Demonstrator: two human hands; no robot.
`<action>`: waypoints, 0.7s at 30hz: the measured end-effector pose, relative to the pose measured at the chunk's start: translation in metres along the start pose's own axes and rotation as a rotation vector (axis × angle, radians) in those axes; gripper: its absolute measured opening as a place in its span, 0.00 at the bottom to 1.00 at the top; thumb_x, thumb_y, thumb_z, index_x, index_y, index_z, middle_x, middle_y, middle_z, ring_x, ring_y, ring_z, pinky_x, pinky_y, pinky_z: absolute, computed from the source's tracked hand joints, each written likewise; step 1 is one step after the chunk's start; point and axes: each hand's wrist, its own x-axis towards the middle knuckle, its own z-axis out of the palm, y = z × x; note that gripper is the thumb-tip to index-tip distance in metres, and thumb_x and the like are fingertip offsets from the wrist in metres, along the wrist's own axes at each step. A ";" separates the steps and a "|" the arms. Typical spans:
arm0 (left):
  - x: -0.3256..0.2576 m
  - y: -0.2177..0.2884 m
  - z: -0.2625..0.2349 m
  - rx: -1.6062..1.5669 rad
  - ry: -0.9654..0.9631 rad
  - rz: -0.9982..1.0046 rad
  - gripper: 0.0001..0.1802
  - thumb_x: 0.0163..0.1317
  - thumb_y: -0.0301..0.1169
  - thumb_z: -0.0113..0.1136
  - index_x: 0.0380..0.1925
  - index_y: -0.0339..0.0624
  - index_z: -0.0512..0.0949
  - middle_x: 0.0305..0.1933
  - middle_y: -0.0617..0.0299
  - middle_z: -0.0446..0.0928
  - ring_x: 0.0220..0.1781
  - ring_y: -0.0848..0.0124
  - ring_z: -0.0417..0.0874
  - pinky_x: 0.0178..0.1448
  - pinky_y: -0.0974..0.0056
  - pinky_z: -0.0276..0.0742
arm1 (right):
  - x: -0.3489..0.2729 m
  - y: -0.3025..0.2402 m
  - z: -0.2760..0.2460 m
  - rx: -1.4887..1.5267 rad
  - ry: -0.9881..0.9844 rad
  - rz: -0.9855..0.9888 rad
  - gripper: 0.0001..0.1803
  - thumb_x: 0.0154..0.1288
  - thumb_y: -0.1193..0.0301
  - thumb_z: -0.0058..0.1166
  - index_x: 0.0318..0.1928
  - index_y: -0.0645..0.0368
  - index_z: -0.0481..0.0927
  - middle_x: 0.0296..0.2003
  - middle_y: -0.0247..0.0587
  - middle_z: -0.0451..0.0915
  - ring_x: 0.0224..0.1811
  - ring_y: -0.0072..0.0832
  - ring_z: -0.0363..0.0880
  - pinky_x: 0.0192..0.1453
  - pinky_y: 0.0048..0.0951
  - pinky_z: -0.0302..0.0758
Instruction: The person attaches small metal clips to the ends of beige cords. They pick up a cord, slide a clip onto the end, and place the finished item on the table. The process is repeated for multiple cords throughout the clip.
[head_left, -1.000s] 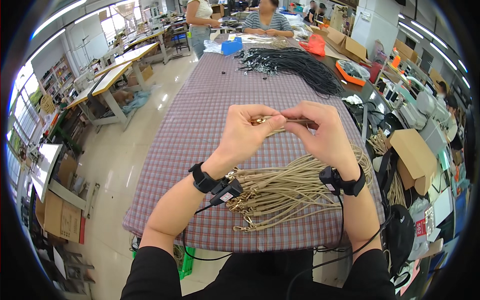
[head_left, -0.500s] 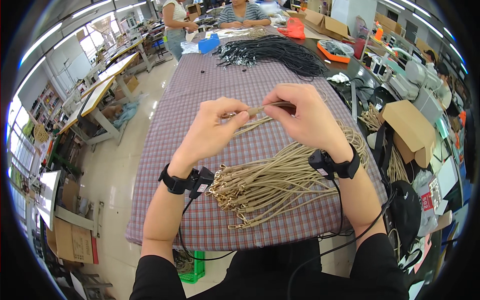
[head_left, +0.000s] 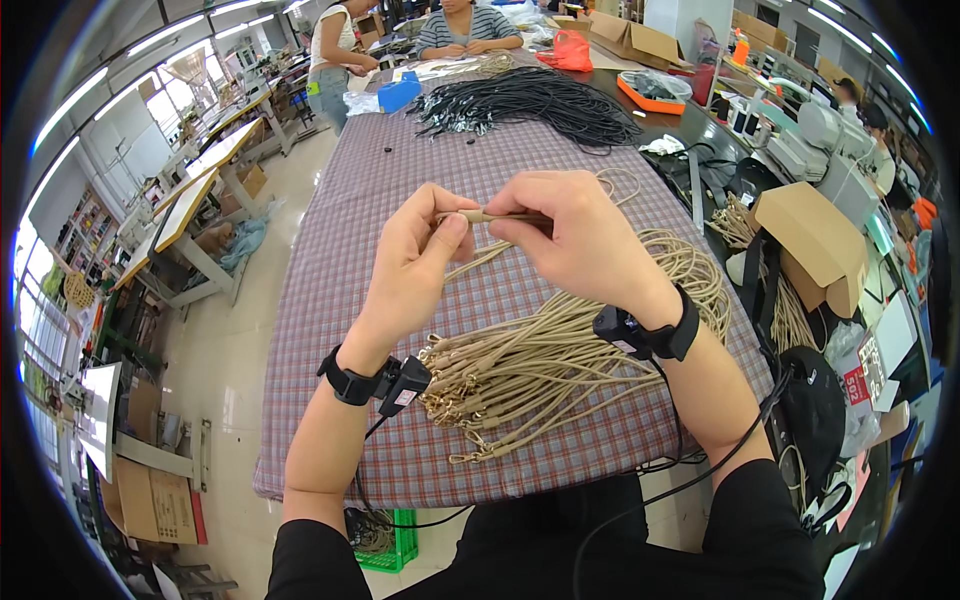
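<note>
Between my two hands, above the checked cloth, a beige cord (head_left: 478,216) is stretched, with a thicker sleeve at its joined part. My left hand (head_left: 415,255) pinches the sleeve between thumb and fingers. Close beside it, my right hand (head_left: 575,235) pinches the doubled cord at the sleeve's right end. The cord's tail (head_left: 485,258) lies on the cloth behind my hands. Nearer to me rests a pile of beige cords (head_left: 560,350), with gold-coloured metal clasps (head_left: 455,400) at their left ends. My fingers partly cover the held sleeve.
A heap of black cords (head_left: 540,105) lies at the far end of the checked cloth (head_left: 340,220), near a blue box (head_left: 399,92). Two people are beyond it. An open cardboard box (head_left: 810,240) and a black cap (head_left: 810,400) stand at the right. Cables trail from my wrist straps.
Both hands have drawn slightly left and closer together along the cord. My left fingers now cover more of the sleeve. The view has shifted a little.
</note>
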 end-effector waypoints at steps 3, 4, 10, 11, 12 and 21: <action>-0.002 -0.001 -0.009 0.025 -0.062 -0.076 0.07 0.82 0.27 0.59 0.43 0.36 0.81 0.33 0.70 0.80 0.33 0.83 0.73 0.42 0.71 0.74 | 0.000 0.001 -0.003 -0.052 0.003 0.020 0.05 0.67 0.77 0.67 0.38 0.67 0.87 0.31 0.50 0.88 0.32 0.47 0.88 0.39 0.40 0.82; -0.002 -0.001 -0.007 0.073 -0.050 -0.045 0.07 0.82 0.27 0.60 0.43 0.36 0.81 0.34 0.70 0.80 0.33 0.83 0.73 0.41 0.72 0.73 | 0.000 0.000 -0.005 0.000 -0.008 0.072 0.05 0.67 0.77 0.67 0.39 0.68 0.87 0.30 0.50 0.88 0.32 0.47 0.88 0.39 0.40 0.82; -0.005 -0.002 0.006 0.149 0.002 0.077 0.07 0.80 0.26 0.63 0.43 0.32 0.83 0.39 0.65 0.87 0.38 0.84 0.80 0.41 0.74 0.74 | -0.001 -0.001 -0.003 0.126 -0.027 0.110 0.10 0.63 0.77 0.70 0.45 0.63 0.90 0.32 0.48 0.88 0.32 0.45 0.88 0.39 0.39 0.83; -0.008 -0.005 0.004 0.126 0.006 0.061 0.07 0.80 0.26 0.64 0.43 0.32 0.84 0.40 0.63 0.88 0.39 0.84 0.81 0.42 0.74 0.75 | 0.000 -0.006 -0.001 0.122 -0.051 0.111 0.11 0.63 0.77 0.70 0.46 0.62 0.91 0.33 0.47 0.88 0.33 0.45 0.88 0.39 0.40 0.83; -0.008 -0.004 0.005 0.104 0.012 0.049 0.08 0.80 0.26 0.64 0.43 0.31 0.85 0.40 0.62 0.89 0.40 0.84 0.82 0.42 0.74 0.75 | 0.002 -0.011 -0.002 0.116 -0.076 0.109 0.12 0.63 0.77 0.70 0.48 0.60 0.91 0.34 0.46 0.87 0.33 0.45 0.88 0.39 0.40 0.83; -0.003 0.002 -0.008 -0.024 -0.083 -0.137 0.09 0.80 0.28 0.65 0.46 0.31 0.88 0.40 0.64 0.90 0.40 0.84 0.84 0.43 0.75 0.77 | -0.002 -0.005 -0.001 -0.161 0.027 -0.078 0.07 0.62 0.74 0.73 0.40 0.58 0.89 0.35 0.39 0.85 0.37 0.45 0.87 0.39 0.43 0.82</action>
